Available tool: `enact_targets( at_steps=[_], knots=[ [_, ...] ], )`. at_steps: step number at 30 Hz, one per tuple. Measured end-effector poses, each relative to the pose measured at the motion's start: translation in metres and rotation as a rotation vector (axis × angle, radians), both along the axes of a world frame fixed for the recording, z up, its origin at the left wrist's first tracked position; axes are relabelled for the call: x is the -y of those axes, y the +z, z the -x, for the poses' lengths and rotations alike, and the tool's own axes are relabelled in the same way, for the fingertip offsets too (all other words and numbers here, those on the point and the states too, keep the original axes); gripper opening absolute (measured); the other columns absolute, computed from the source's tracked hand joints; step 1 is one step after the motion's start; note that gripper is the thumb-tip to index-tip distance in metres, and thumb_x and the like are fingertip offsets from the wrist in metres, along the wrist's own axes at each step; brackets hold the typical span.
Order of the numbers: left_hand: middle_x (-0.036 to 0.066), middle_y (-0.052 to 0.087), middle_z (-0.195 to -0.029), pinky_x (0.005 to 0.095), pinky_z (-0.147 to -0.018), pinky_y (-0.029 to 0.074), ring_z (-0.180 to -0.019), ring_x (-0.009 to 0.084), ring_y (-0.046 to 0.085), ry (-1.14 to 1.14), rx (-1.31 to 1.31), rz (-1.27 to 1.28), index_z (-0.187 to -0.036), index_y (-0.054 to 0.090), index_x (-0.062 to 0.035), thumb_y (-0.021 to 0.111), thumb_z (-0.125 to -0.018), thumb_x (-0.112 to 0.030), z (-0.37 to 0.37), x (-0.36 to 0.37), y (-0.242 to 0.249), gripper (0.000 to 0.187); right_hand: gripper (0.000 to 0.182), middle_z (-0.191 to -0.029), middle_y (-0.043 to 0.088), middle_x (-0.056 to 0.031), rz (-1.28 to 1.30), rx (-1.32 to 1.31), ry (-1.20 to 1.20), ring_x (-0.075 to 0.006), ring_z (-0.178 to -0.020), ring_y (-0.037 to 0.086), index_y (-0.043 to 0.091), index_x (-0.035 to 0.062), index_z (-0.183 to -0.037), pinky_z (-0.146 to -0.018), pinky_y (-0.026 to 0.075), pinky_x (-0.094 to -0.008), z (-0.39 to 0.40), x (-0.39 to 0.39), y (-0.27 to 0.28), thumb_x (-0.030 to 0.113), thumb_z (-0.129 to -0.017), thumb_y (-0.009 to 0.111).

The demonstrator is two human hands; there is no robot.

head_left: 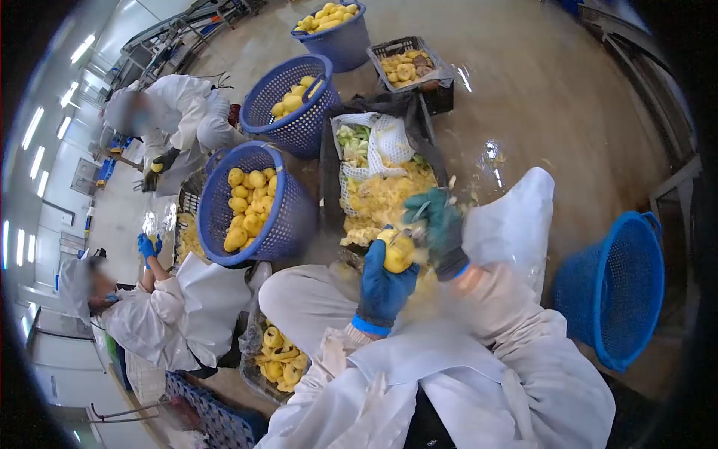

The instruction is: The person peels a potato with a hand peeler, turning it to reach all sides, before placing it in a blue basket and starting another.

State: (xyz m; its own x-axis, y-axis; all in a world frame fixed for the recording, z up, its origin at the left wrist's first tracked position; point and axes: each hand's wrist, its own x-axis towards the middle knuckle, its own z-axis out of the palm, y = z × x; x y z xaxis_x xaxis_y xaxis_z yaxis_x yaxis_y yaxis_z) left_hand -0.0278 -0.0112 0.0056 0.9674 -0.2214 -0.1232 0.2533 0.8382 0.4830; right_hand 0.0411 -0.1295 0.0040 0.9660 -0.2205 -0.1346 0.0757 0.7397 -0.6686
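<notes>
My left hand (385, 288), in a blue glove, is closed around a rounded yellow fruit (397, 252) that looks like a mango, though its kind is not certain. Close beside it, my right hand (437, 221) wears a green and dark glove. Its fingers are curled and blurred by motion, and whatever they grip is hidden. Both hands are above my lap, at the near end of a black crate (327, 168). Inside this crate lie yellow peelings (381, 196), white foam netting (391, 142) and pale green scraps (353, 142).
Left of the crate stand blue baskets (295, 221) (299, 135) of yellow fruit; another basket (348, 45) is farther back. An empty blue basket (609, 292) stands right. Two co-workers in white (146, 322) (176, 112) sit left. A lined crate (280, 355) by my leg holds yellow pieces.
</notes>
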Motion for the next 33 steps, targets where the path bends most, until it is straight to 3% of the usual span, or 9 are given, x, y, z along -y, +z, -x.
enact_targets(
  at_steps=[3,9,13,17,21,25,28,31,33],
  knots=[
    [0.013,0.052,-0.122,0.0429,-0.096,0.043,-0.114,0.0255,0.051,0.031,-0.102,0.020,-0.124,0.048,-0.0084,0.056,-0.091,-0.033,-0.005,0.001,-0.005,0.042,0.033,-0.081,0.064,-0.0084,-0.003,0.002,-0.043,-0.0156,-0.066,0.060,0.054,0.0081,-0.088,-0.060,0.049,-0.0289,-0.031,0.020,-0.075,0.040,-0.095,0.049],
    [0.010,0.053,-0.123,0.0432,-0.099,0.040,-0.113,0.0238,0.051,0.096,-0.179,0.023,-0.126,0.047,-0.0102,0.054,-0.092,-0.033,-0.004,0.011,0.002,0.042,0.028,-0.072,0.059,-0.0028,0.122,-0.098,0.049,-0.0114,-0.063,0.055,0.052,0.0122,-0.081,-0.057,0.046,-0.0274,0.000,-0.004,-0.001,0.036,-0.095,0.050],
    [0.009,0.052,-0.125,0.0430,-0.101,0.039,-0.116,0.0223,0.049,0.015,-0.087,0.046,-0.130,0.045,-0.0119,0.051,-0.094,-0.033,-0.003,-0.002,0.012,0.042,0.025,-0.080,0.063,-0.0074,-0.237,0.057,-0.066,-0.0168,-0.069,0.060,0.054,0.0102,-0.090,-0.062,0.049,-0.0306,-0.049,0.055,-0.080,0.035,-0.095,0.051],
    [0.009,0.050,-0.127,0.0432,-0.101,0.039,-0.116,0.0245,0.049,0.040,-0.118,0.049,-0.132,0.043,-0.0121,0.053,-0.093,-0.031,-0.009,0.002,0.008,0.045,0.033,-0.086,0.065,-0.0085,0.041,0.046,-0.038,-0.0181,-0.072,0.061,0.055,0.0036,-0.105,-0.066,0.051,-0.0309,-0.016,0.020,-0.011,0.034,-0.095,0.050],
    [0.009,0.050,-0.127,0.0426,-0.100,0.040,-0.114,0.0265,0.049,0.050,-0.070,-0.027,-0.133,0.041,-0.0115,0.053,-0.093,-0.029,-0.006,0.004,0.007,0.046,0.035,-0.086,0.063,-0.0109,0.337,0.137,0.023,-0.0171,-0.074,0.061,0.056,0.0019,-0.099,-0.069,0.051,-0.0296,-0.029,0.001,-0.043,0.036,-0.096,0.049],
    [0.010,0.044,-0.131,0.0406,-0.099,0.040,-0.116,0.0229,0.047,0.005,0.165,-0.119,-0.140,0.032,-0.0115,0.053,-0.092,-0.021,-0.006,-0.005,0.015,0.054,0.040,-0.087,0.063,-0.0098,-0.010,-0.079,-0.073,-0.0180,-0.079,0.061,0.058,0.0000,-0.098,-0.073,0.050,-0.0314,-0.047,0.042,-0.037,0.038,-0.096,0.047],
    [0.011,0.044,-0.128,0.0403,-0.097,0.042,-0.112,0.0230,0.049,0.134,0.380,-0.833,-0.141,0.030,-0.0073,0.054,-0.090,-0.016,-0.011,-0.008,0.009,0.057,0.040,-0.084,0.062,-0.0084,0.282,0.140,0.026,-0.0174,-0.077,0.061,0.058,0.0012,-0.098,-0.072,0.050,-0.0298,-0.023,0.011,-0.012,0.040,-0.094,0.050],
    [0.013,0.043,-0.130,0.0395,-0.098,0.042,-0.113,0.0229,0.048,0.064,0.263,-0.512,-0.141,0.027,-0.0031,0.051,-0.090,-0.016,-0.004,-0.007,0.018,0.058,0.032,-0.086,0.064,-0.0089,-0.316,0.259,0.220,-0.0164,-0.076,0.060,0.056,0.0058,-0.089,-0.070,0.048,-0.0278,-0.035,0.022,-0.033,0.037,-0.095,0.050],
    [0.013,0.043,-0.130,0.0396,-0.098,0.042,-0.114,0.0230,0.048,0.072,0.282,-0.573,-0.141,0.027,-0.0022,0.051,-0.090,-0.017,-0.009,-0.010,0.026,0.058,0.031,-0.086,0.064,-0.0089,-0.149,0.204,0.124,-0.0162,-0.075,0.060,0.055,0.0079,-0.086,-0.070,0.047,-0.0281,-0.042,0.026,-0.045,0.037,-0.095,0.049]
  ],
)
